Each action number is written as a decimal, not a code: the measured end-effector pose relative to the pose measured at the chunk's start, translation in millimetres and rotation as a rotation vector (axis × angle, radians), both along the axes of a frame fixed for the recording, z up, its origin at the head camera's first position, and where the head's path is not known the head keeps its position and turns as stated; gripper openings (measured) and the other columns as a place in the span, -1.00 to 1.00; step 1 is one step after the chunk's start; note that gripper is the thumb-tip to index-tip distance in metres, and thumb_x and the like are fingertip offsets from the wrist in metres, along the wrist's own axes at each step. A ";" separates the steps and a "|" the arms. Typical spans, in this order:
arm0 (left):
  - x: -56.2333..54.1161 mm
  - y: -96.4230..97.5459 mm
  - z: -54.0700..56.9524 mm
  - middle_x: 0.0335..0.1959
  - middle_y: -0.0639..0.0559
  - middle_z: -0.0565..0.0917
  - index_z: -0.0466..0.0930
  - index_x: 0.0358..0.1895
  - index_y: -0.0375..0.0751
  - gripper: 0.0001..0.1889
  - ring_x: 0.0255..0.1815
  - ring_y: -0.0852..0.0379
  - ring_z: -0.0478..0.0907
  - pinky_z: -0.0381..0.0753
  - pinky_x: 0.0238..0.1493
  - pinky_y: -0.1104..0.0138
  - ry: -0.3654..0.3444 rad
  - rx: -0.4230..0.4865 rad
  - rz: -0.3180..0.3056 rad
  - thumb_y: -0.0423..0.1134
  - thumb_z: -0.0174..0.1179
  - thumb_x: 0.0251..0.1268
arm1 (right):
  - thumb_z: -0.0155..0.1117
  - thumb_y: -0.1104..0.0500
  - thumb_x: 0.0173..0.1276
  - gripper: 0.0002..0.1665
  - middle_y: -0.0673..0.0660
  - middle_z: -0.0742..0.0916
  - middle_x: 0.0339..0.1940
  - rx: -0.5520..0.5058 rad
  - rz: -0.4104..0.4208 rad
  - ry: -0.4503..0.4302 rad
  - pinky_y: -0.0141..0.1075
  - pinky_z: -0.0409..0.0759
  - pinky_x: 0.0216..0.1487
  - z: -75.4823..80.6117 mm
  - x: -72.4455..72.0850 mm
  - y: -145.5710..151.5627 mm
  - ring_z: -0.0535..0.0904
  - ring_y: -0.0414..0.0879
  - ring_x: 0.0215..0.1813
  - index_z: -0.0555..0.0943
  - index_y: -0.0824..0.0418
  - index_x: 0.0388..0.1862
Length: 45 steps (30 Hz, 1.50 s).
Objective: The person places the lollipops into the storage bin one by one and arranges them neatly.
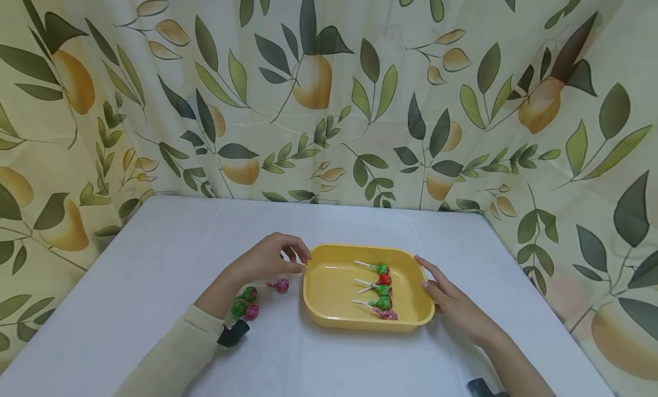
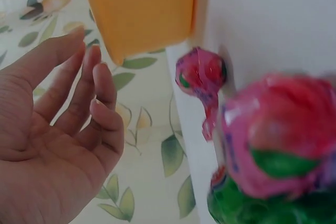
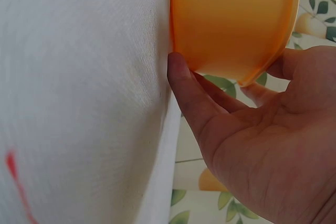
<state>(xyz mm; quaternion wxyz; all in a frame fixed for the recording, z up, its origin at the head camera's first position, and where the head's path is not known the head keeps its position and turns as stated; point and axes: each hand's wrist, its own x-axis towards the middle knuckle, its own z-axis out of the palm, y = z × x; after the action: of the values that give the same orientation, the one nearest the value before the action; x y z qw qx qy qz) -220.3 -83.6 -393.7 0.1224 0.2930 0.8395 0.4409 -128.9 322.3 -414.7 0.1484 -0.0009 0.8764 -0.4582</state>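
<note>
A yellow tray [image 1: 329,317] holds several wrapped lollipops [image 1: 384,289] in a column, sticks pointing left. At its left rim, my left hand [image 1: 275,257] has loosely bent fingers and nothing between them; the left wrist view shows the fingertips [image 2: 93,51] just beside the tray wall [image 2: 139,14]. My right hand [image 1: 454,303] holds the tray's right end, thumb over the rim, fingers along the outer wall [image 3: 231,24]. A pink lollipop [image 1: 280,285] lies left of the tray, below the left hand. More green and pink lollipops [image 1: 250,312] cluster beside the left wrist.
A white cloth [image 1: 339,363] covers the table. Behind it hangs a curtain [image 1: 360,128] printed with fruit and leaves. Black straps [image 1: 233,333] sit at both wrists, and a beige sleeve [image 1: 175,351] covers the left forearm.
</note>
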 end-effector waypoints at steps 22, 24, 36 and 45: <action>-15.2 -40.0 -14.5 -0.14 0.00 0.74 0.76 -0.05 -0.22 -0.79 -0.11 0.03 0.62 0.60 0.02 0.16 -0.092 -0.092 -0.011 -0.37 0.45 0.27 | -0.08 -0.21 0.69 -0.26 0.36 0.31 0.58 -0.022 -0.016 -0.002 0.08 0.54 0.27 -0.4 -2.0 1.0 0.45 0.22 0.41 -0.02 -0.22 0.72; -15.6 -41.5 -16.0 -0.14 0.02 0.74 0.77 -0.05 -0.21 -0.79 -0.10 0.02 0.62 0.61 -0.01 0.17 -0.107 -0.101 -0.011 -0.37 0.45 0.26 | -0.07 -0.20 0.69 -0.26 0.36 0.34 0.57 -0.029 -0.017 -0.004 0.07 0.54 0.26 -0.4 -2.0 1.2 0.48 0.18 0.38 -0.01 -0.22 0.72; -12.0 -38.1 -28.2 -0.27 0.10 0.73 0.79 -0.17 -0.12 -0.79 -0.25 0.05 0.61 0.63 -0.22 0.25 -0.189 -0.129 -0.025 -0.43 0.49 0.14 | -0.06 -0.22 0.68 -0.26 0.35 0.32 0.58 -0.031 -0.018 0.002 0.07 0.54 0.26 -3.0 -0.6 1.5 0.48 0.19 0.40 0.00 -0.23 0.71; -11.1 -35.5 -31.1 -0.35 0.11 0.72 0.80 -0.25 -0.08 -0.78 -0.34 0.08 0.58 0.59 -0.26 0.24 -0.151 -0.151 -0.050 -0.41 0.58 0.04 | -0.07 -0.24 0.67 -0.24 0.35 0.31 0.59 -0.017 -0.022 -0.002 0.09 0.52 0.28 -1.1 -0.6 1.4 0.44 0.21 0.43 -0.01 -0.20 0.72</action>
<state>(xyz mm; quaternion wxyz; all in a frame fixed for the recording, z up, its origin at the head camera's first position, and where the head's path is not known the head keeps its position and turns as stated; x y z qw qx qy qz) -231.4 -119.1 -424.8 0.2179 0.2697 0.8513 0.3938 -129.5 323.7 -415.8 0.1445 0.0079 0.8722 -0.4673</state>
